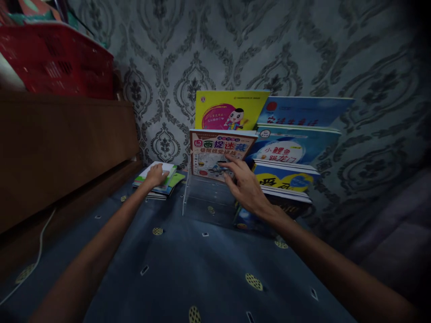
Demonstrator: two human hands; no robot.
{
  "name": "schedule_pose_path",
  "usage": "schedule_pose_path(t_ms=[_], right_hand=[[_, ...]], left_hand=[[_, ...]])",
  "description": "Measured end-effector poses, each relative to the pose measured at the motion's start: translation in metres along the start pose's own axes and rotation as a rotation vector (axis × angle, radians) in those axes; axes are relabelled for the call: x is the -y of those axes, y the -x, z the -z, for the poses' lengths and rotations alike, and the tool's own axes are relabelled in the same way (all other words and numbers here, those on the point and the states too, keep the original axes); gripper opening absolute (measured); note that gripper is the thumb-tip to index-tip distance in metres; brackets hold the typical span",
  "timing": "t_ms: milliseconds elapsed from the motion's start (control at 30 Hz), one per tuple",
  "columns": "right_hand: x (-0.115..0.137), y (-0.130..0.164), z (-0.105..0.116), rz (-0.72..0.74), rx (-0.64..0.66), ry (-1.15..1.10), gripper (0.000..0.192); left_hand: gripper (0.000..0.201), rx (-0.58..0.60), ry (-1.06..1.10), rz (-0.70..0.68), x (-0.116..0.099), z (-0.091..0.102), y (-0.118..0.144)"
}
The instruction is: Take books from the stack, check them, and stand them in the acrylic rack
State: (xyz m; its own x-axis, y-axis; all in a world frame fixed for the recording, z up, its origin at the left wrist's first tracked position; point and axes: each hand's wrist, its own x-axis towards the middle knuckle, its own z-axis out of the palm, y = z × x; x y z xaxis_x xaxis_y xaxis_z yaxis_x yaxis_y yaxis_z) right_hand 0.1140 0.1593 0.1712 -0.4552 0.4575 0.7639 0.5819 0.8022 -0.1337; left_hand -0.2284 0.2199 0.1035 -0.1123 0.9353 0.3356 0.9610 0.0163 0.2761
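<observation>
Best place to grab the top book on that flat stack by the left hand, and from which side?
Probably its near long edge, coming from above and the front. The top book lies flat on the stack on the blue bedspread, with the left hand resting on its cover. The wooden board crowds the left, the clear rack the right; the front is open.

both your arms reach forward, bare from the forearm down, the left one stretched out further and angled toward the left. your left hand lies palm down with the fingers flat and slightly curled, closed on nothing. your right hand is raised with the wrist bent back, fingers spread and open, fingertips pointing forward.
</observation>
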Motion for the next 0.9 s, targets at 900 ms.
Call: schedule_pose_path(t_ms=[900], right_hand=[[0.063,0.132,-0.091,-0.173,0.299,-0.421,0.028]], left_hand=[[0.031,0.257,-0.439,-0.31,-0.01,0.006,0.156]])
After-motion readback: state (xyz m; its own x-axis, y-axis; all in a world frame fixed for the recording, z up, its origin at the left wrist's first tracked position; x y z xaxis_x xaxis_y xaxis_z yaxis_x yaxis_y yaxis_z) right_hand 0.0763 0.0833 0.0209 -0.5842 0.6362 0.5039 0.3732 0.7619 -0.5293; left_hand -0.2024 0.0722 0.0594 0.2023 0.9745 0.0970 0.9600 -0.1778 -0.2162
